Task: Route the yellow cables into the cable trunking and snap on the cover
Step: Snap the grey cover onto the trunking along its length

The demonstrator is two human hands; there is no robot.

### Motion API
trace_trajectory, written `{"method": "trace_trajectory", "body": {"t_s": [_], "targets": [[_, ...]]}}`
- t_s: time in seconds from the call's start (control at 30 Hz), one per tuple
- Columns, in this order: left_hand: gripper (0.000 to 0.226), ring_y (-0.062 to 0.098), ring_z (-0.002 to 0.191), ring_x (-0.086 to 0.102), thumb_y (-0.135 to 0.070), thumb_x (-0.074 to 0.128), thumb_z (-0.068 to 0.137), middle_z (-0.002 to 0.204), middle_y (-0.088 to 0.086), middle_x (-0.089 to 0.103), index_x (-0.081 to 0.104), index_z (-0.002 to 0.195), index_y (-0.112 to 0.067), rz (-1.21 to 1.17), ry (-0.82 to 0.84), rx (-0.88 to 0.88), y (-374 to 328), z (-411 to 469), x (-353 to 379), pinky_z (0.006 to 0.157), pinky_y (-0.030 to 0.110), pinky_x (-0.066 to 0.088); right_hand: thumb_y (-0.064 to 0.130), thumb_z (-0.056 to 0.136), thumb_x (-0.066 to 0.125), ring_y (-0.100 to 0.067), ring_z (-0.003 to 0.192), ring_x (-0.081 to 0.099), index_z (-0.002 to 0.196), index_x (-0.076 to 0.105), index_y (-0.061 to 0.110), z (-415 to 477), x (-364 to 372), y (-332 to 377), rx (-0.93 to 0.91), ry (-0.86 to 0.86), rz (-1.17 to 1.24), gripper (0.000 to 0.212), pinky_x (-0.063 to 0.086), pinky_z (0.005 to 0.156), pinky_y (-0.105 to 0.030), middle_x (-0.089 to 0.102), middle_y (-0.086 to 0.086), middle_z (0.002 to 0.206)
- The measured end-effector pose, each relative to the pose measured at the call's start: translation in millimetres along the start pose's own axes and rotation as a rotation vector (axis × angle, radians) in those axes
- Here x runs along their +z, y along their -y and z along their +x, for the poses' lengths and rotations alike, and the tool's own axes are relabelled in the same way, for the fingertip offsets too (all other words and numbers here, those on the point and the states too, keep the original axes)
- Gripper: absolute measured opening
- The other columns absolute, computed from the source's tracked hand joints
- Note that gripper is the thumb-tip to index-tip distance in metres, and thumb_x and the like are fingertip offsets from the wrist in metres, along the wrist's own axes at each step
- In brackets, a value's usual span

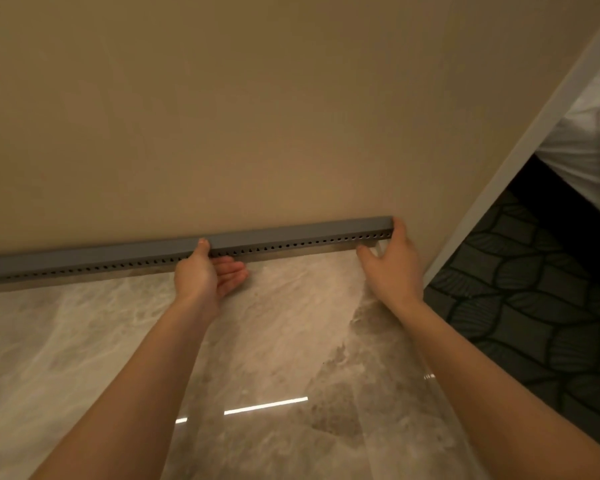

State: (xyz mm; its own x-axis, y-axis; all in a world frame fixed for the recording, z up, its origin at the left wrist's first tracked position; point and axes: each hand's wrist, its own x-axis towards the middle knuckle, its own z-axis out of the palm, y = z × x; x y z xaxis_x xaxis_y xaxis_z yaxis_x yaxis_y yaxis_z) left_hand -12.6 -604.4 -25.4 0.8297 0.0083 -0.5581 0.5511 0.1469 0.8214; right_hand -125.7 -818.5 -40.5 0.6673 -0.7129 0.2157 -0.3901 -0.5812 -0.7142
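one long grey cable trunking (pixel 101 261) is what we're looking at here. it runs along the very bottom of a beige wall (pixel 257 116), right where the wall meets the floor, from the left edge of the view to its right end near the wall's corner. its smooth top face (pixel 291 232) looks closed along the whole stretch we can see, and the front side has a row of small holes (pixel 291 244). our left hand (pixel 205 275) is about midway along it. the thumb (pixel 202 244) presses down on the top face while the other fingers stay loose and stretched out in front, low by the floor, not wrapped round anything. our right hand (pixel 392 261) has hold of the right end. its fingers are cupped over the end of the trunking and its thumb (pixel 362 251) is tucked in just under the holed side, so the end sits gripped between them. both bare forearms reach in from the bottom. under them is a glossy marble-look floor (pixel 118 341) with a bright strip of light (pixel 265 406) reflected in it. off to the right there's a white trim edge (pixel 520 143), dark leaf-patterned carpet (pixel 534 289) and some white bedding (pixel 589 133) in the far corner.
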Motion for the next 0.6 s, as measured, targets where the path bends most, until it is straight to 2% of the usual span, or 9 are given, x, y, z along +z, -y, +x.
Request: {"method": "trace_trajectory", "body": {"t_s": [0.13, 0.27, 0.4, 0.6], "targets": [[0.056, 0.028, 0.074, 0.063, -0.05, 0.037, 0.095, 0.083, 0.02, 0.062, 0.053, 0.087, 0.004, -0.005, 0.056, -0.055, 1.8, -0.5, -2.6, 0.056, 0.031, 0.053, 0.03, 0.083, 0.061, -0.025, 0.105, 0.054, 0.135, 0.033, 0.019, 0.6, -0.9, -1.1, 0.041, 0.042, 0.061, 0.06, 0.039, 0.077, -0.028, 0.056, -0.008, 0.12], [0.054, 0.026, 0.072, 0.064, -0.046, 0.04, 0.095, 0.083, 0.02, 0.062, 0.052, 0.097, 0.007, -0.013, 0.027, -0.014, 0.9, 3.8, -4.1, 0.049, 0.027, 0.055, 0.031, 0.083, 0.06, -0.024, 0.109, 0.054, 0.137, 0.03, 0.021, 1.4, -2.0, -3.7, 0.062, 0.071, 0.083, 0.062, 0.037, 0.074, -0.027, 0.056, -0.005, 0.124], [0.048, 0.025, 0.067, 0.064, -0.04, 0.045, 0.095, 0.079, 0.019, 0.062, 0.052, 0.099, 0.007, -0.074, -0.01, 0.017, 1.7, 8.4, -5.4, 0.042, 0.021, 0.053, 0.032, 0.082, 0.062, -0.024, 0.116, 0.051, 0.14, 0.025, 0.022, 2.1, -5.2, -7.9, 0.051, 0.142, 0.096, 0.07, 0.036, 0.078, -0.027, 0.052, -0.003, 0.131], [0.049, 0.024, 0.069, 0.065, -0.046, 0.044, 0.094, 0.081, 0.017, 0.063, 0.054, 0.085, 0.001, -0.064, -0.053, 0.037, 6.7, 3.2, -2.5, 0.047, 0.024, 0.054, 0.033, 0.08, 0.064, -0.026, 0.117, 0.049, 0.143, 0.019, 0.02, 1.5, -3.5, -7.6, 0.059, 0.167, 0.072, 0.079, 0.039, 0.083, -0.029, 0.049, -0.006, 0.134]]}}
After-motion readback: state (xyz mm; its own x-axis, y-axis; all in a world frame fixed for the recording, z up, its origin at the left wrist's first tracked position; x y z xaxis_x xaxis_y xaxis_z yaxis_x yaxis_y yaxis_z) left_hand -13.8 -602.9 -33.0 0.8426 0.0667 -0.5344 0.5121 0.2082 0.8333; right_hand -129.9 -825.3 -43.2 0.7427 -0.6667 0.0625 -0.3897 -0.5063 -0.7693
